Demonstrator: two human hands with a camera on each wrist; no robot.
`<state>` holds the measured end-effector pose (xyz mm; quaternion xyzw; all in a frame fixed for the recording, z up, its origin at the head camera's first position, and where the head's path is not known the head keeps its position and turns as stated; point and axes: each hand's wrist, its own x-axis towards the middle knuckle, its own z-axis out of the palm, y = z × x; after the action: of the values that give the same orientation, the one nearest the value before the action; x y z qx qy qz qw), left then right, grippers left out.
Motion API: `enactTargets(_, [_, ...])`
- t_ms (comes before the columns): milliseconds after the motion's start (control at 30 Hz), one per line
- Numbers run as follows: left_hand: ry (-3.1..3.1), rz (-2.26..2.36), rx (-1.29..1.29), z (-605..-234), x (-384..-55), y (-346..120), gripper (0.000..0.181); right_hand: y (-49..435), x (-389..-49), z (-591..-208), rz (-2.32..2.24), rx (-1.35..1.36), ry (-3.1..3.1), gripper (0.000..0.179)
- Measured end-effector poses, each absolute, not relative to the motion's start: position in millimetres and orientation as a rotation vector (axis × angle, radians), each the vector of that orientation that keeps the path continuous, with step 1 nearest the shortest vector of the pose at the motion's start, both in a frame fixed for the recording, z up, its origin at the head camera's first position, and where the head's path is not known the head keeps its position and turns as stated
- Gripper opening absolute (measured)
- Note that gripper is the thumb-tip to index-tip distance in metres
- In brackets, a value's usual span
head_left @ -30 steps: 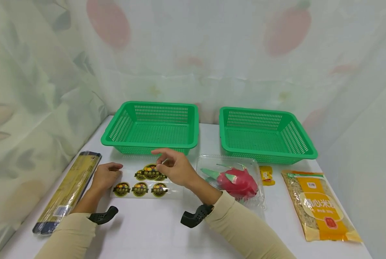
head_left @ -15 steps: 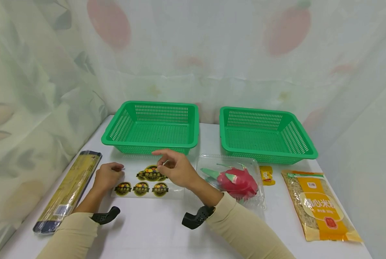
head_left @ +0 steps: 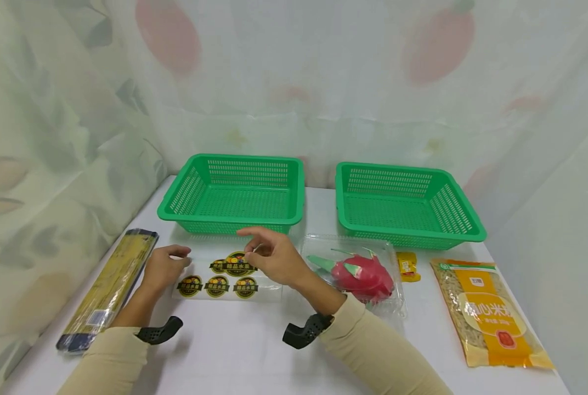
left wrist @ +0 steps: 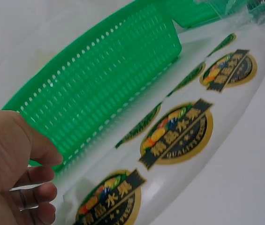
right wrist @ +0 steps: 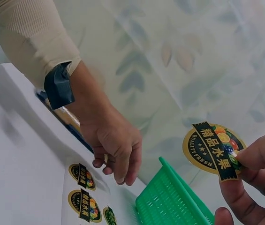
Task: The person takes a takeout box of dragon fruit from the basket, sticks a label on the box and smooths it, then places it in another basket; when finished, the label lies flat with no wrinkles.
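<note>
My right hand [head_left: 279, 258] pinches a round black-and-gold fruit sticker [right wrist: 212, 150] between thumb and index finger, held up above the table. Beneath it lies a clear sticker sheet [head_left: 268, 294] bearing several more of these labels, some partly covered from the head view. My left hand [head_left: 163, 269] hovers by the left end of that sheet, fingers loosely curled; nothing shows between them in the left wrist view. Just right of my right wrist, a red dragon fruit [head_left: 365, 278] with green tips sits in a clear plastic box [head_left: 395, 291].
Two green baskets [head_left: 239, 226] [head_left: 397, 237] stand along the back. A long film-wrapped noodle-like pack [head_left: 111, 285] lies at the left. Right of the clear box are a small yellow packet [head_left: 408, 266] and a large orange-and-clear food bag [head_left: 491, 315].
The head view has shifted a little, so everything sits slightly further right. Both hands keep almost the same places, and the right still pinches the sticker.
</note>
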<state>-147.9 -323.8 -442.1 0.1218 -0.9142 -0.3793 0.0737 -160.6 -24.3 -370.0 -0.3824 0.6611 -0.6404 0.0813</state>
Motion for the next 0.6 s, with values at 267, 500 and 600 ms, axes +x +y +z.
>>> enactTargets(267, [-2.714,-1.152,0.306,-422.0,-140.7,-307.2,0.028,-17.3,-159.8,-370.8,-1.924,-1.139,1.987,0.041])
enactTargets(500, [-2.663,-1.259,0.215,-409.1,-132.6,-294.4,0.029,-8.9,-155.0,-360.6,-1.918,-1.131,2.006,0.041])
enactTargets(600, [-2.633,-1.357,0.173,-402.3,-127.3,-286.0,0.03,-2.4,-147.9,-348.1,-1.914,-1.117,2.006,0.04])
